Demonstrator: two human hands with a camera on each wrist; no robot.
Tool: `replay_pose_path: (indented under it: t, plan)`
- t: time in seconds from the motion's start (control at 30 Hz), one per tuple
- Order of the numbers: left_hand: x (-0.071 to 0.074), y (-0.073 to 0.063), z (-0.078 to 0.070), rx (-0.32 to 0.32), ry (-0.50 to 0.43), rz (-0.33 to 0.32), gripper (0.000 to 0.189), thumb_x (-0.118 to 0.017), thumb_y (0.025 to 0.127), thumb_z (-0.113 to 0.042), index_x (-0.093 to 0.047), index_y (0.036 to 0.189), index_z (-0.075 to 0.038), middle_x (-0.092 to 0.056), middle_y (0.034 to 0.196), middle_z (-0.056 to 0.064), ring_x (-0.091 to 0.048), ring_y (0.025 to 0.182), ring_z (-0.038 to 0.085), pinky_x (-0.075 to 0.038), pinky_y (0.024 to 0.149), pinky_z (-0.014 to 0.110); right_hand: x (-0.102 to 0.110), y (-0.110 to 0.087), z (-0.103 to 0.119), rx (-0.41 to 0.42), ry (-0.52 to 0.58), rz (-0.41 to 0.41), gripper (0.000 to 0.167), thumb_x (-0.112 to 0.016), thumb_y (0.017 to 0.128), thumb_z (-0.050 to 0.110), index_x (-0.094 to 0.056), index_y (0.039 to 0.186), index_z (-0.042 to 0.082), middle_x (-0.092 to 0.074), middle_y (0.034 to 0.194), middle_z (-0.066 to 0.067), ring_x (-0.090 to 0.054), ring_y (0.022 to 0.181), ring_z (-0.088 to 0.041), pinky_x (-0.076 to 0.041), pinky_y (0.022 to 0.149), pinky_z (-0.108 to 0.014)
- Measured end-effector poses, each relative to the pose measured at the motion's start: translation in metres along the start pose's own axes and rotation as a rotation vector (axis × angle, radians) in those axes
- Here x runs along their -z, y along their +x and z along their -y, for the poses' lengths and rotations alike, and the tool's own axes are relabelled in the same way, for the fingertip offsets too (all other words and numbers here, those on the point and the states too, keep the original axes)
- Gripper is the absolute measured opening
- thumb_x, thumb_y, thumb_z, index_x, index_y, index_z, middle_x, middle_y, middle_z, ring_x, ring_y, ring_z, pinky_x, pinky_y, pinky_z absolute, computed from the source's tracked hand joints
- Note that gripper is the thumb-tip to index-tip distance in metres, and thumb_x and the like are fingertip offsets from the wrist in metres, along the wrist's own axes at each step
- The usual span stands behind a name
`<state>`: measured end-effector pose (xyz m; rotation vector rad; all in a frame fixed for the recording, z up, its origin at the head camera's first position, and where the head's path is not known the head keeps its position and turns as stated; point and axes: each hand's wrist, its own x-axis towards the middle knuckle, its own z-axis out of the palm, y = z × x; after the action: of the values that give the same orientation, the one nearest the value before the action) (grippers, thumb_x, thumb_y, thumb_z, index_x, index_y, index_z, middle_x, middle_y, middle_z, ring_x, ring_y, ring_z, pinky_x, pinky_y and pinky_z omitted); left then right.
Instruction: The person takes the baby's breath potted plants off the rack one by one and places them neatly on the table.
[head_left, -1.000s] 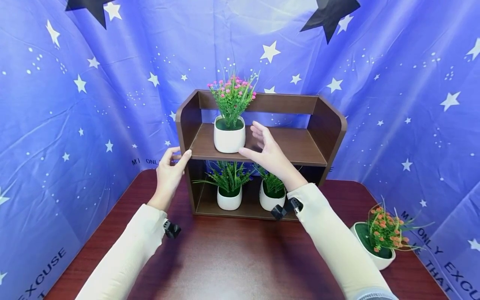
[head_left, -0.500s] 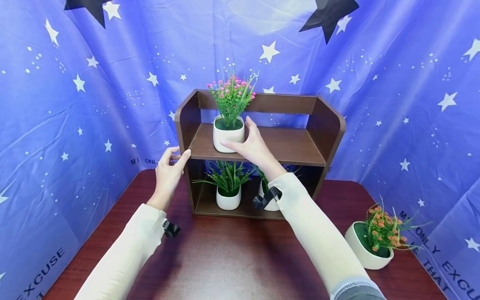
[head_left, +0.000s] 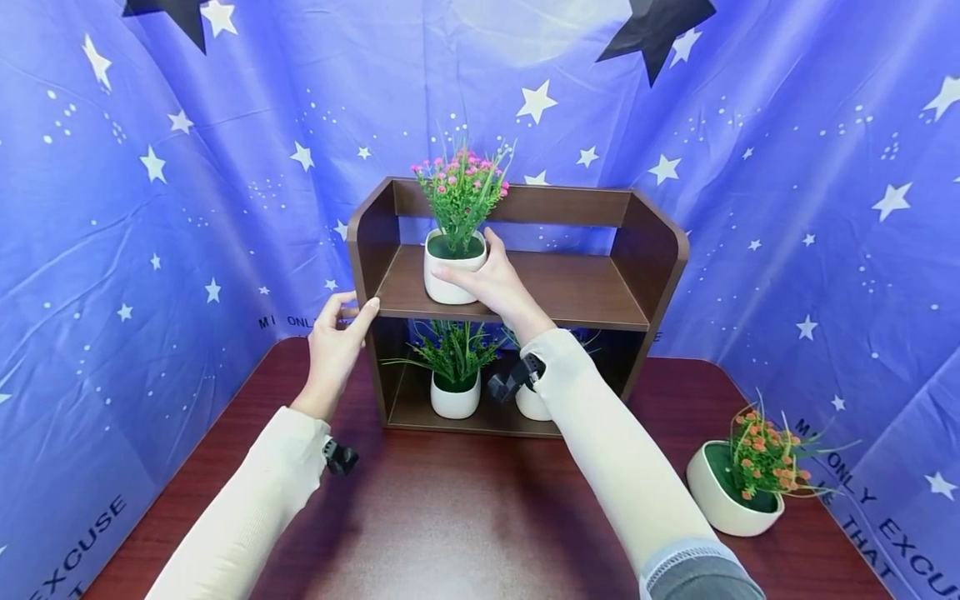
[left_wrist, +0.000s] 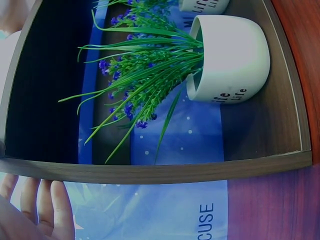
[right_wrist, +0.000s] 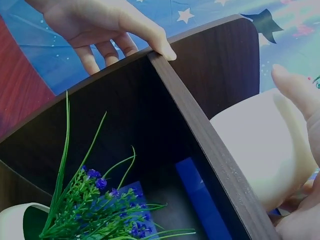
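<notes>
On the upper board of a dark brown two-tier shelf (head_left: pixel 577 287) stands a potted plant (head_left: pixel 452 287) with pink flowers in a white pot. My right hand (head_left: pixel 501 285) holds this pot, the thumb across its front and the fingers round its right and back side. In the right wrist view, the same white pot (right_wrist: pixel 260 145) sits between thumb and fingers. At the shelf's left side, my left hand (head_left: pixel 333 358) grips the side panel, thumb on the front edge beside the upper board. Its fingers (left_wrist: pixel 61 210) lie along the panel's outer face.
The lower tier holds a blue-flowered plant (head_left: pixel 456 402) and a second white pot (head_left: pixel 533 406), partly behind my right wrist. A potted plant with orange flowers (head_left: pixel 738 492) stands at the right of the table (head_left: pixel 442 517). A blue star-patterned curtain (head_left: pixel 247 167) surrounds the table.
My right hand has moved left to the pink-flowered plant and taken hold of its pot. The left hand stays on the shelf's side panel. The pot has not visibly moved on the shelf.
</notes>
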<state>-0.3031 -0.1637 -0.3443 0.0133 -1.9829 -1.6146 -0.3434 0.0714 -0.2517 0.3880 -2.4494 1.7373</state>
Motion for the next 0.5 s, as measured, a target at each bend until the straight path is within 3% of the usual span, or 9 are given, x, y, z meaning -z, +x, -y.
replay_pose_path:
  t: [0.2, 0.5]
  plan:
    - [0.0005, -0.0009, 0.0001, 0.013, 0.016, 0.001, 0.044, -0.076, 0.087, -0.050, -0.069, 0.117, -0.019, -0.063, 0.099, 0.003, -0.058, 0.066, 0.014, -0.053, 0.058, 0.023, -0.0028, 0.0021, 0.0001, 0.005, 0.042, -0.009, 0.119, -0.088, 0.075, 0.038, -0.009, 0.161, 0.014, -0.031, 0.158, -0.008, -0.037, 0.139, -0.020, -0.031, 0.115, -0.037]
    - [0.0000, 0.0002, -0.0002, 0.008, 0.003, 0.003, 0.043, -0.076, 0.087, -0.048, -0.068, 0.117, -0.018, -0.064, 0.099, 0.004, -0.058, 0.065, 0.013, -0.053, 0.058, 0.022, -0.0049, 0.0063, 0.0012, 0.001, 0.064, -0.016, 0.119, -0.089, 0.074, 0.036, -0.010, 0.161, 0.014, -0.030, 0.159, -0.007, -0.034, 0.141, -0.020, -0.028, 0.116, -0.035]
